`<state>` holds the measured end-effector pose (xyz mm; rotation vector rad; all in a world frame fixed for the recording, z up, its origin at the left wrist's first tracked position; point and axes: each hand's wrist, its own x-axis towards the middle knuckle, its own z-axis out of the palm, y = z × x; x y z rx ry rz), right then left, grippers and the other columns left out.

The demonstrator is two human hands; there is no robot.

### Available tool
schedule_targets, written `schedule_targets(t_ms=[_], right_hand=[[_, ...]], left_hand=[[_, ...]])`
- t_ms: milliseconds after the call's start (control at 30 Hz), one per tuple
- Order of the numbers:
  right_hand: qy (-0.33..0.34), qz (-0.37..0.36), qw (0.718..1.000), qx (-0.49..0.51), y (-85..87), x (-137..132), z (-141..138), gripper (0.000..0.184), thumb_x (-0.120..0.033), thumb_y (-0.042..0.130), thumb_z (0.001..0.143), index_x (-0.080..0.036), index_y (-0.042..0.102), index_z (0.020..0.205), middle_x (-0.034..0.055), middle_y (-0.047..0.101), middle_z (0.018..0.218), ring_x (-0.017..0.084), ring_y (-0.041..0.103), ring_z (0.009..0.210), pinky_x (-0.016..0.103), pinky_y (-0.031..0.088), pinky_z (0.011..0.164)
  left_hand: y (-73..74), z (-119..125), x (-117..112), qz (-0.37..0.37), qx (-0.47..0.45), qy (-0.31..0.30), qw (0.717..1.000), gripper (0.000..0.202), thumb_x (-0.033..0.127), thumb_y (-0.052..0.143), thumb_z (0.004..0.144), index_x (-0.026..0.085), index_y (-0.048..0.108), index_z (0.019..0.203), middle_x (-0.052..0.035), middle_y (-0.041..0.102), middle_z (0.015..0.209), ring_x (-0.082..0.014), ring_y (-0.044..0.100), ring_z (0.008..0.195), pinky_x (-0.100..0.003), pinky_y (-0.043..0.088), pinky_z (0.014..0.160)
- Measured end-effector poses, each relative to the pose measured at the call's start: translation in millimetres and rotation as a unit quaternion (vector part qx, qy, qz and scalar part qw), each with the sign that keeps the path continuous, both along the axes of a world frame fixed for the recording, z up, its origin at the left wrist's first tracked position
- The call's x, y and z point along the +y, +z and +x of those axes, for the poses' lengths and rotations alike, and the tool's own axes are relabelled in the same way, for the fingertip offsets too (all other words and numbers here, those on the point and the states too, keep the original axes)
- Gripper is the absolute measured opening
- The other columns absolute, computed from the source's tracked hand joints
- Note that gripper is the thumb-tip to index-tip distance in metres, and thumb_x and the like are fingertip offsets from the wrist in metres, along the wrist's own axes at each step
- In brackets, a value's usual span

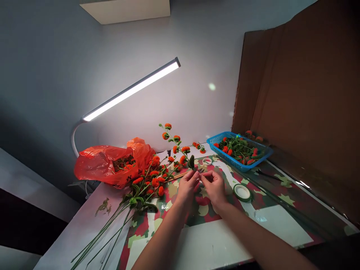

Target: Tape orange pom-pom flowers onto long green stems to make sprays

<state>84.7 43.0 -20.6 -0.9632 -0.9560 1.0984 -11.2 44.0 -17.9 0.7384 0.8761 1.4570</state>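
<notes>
My left hand is closed around the lower part of a flower stem, which rises up and leans left with several orange fuzzy blooms and small green buds. Close to the grip, a dark green leaf sticks up from the stem. Fingertips of my right hand are pinched together right beside the left ones; whatever lies between them is too small to make out. To the left lies a bundle of finished-looking orange flower stems, their long green stalks pointing toward the front left.
A red plastic bag holding flowers sits at left, under a lit lamp. At the back right stands a blue basket of flowers. A green tape roll and a white roll lie nearby; cardboard walls the right side.
</notes>
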Motion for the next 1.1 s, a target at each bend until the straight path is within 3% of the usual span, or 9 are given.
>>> schedule_targets(t_ms=[133,233,333,433,500,567,700,867,1100], right_hand=[[0.006,0.017,0.999,-0.026,0.8,-5,-2,0.022,-0.037,0.071,0.065,-0.018,0.06,0.066,0.003,0.064,0.066,0.018,0.06,0.065,0.031,0.047,0.065],[0.023,-0.006,1.0,0.017,2.6,-4,-3,0.022,-0.036,0.074,0.062,-0.018,0.059,0.064,0.0017,0.063,0.064,0.017,0.059,0.064,0.029,0.047,0.062],[0.107,-0.072,0.985,0.117,4.3,1,-1,0.027,-0.033,0.079,0.052,-0.018,0.058,0.061,-0.0008,0.061,0.059,0.014,0.057,0.057,0.026,0.045,0.054],[0.211,-0.154,0.947,0.188,4.3,8,4,0.029,-0.027,0.082,0.045,-0.018,0.059,0.061,-0.0017,0.061,0.056,0.013,0.056,0.052,0.025,0.043,0.051],[0.239,-0.188,0.928,0.217,2.8,12,6,0.029,-0.024,0.082,0.044,-0.017,0.061,0.062,-0.0015,0.062,0.057,0.013,0.057,0.052,0.025,0.044,0.051],[0.227,-0.191,0.927,0.23,0.6,13,5,0.029,-0.023,0.082,0.042,-0.017,0.061,0.061,-0.0018,0.062,0.057,0.012,0.056,0.052,0.025,0.044,0.052],[0.14,-0.114,0.966,0.185,-3.5,11,2,0.032,-0.028,0.084,0.039,-0.017,0.057,0.053,-0.0025,0.06,0.054,0.012,0.054,0.052,0.025,0.044,0.055],[0.041,-0.029,0.997,0.054,-4.4,5,-1,0.026,-0.036,0.077,0.052,-0.017,0.06,0.058,-0.0002,0.061,0.056,0.015,0.055,0.056,0.028,0.044,0.058],[0.034,-0.025,0.998,0.05,-5.0,-1,-4,0.027,-0.039,0.074,0.059,-0.016,0.062,0.064,0.0025,0.064,0.065,0.016,0.058,0.064,0.028,0.046,0.062]], left_hand=[[1.6,-2,3,-0.007,-0.03,-0.001,1.0,0.028,0.028,0.081,0.055,0.014,0.066,0.072,-0.0009,0.065,0.069,-0.0101,0.06,0.064,-0.022,0.046,0.066],[0.9,-3,5,-0.015,-0.06,0.018,0.998,0.031,0.025,0.083,0.051,0.014,0.061,0.069,-0.001,0.066,0.07,-0.0099,0.061,0.064,-0.021,0.047,0.064],[-1.1,-5,8,-0.033,-0.082,0.024,0.996,0.038,0.023,0.084,0.049,0.016,0.056,0.074,-0.0018,0.067,0.072,-0.011,0.061,0.06,-0.021,0.046,0.057],[-3.3,-4,11,-0.04,-0.098,0.019,0.994,0.044,0.022,0.084,0.049,0.017,0.054,0.081,-0.0028,0.068,0.075,-0.0117,0.061,0.058,-0.022,0.046,0.053],[-4.4,-3,11,-0.04,-0.106,0.022,0.993,0.045,0.02,0.083,0.05,0.018,0.052,0.082,-0.0024,0.068,0.075,-0.0116,0.062,0.059,-0.022,0.046,0.054],[-4.7,0,11,-0.041,-0.109,0.023,0.993,0.042,0.02,0.082,0.051,0.017,0.051,0.079,-0.0023,0.068,0.074,-0.0117,0.062,0.06,-0.022,0.047,0.055],[-1.6,6,5,-0.045,-0.099,0.016,0.994,0.038,0.024,0.082,0.052,0.015,0.056,0.079,-0.0059,0.069,0.082,-0.0137,0.064,0.065,-0.023,0.047,0.056],[0.6,3,3,-0.037,0.006,0.027,0.999,0.035,0.035,0.082,0.052,0.012,0.066,0.073,-0.0049,0.067,0.072,-0.0142,0.062,0.064,-0.024,0.046,0.058],[-1.8,2,6,0.026,0.067,0.087,0.994,0.032,0.038,0.079,0.054,0.013,0.069,0.071,-0.0047,0.068,0.071,-0.0154,0.061,0.069,-0.026,0.046,0.068]])
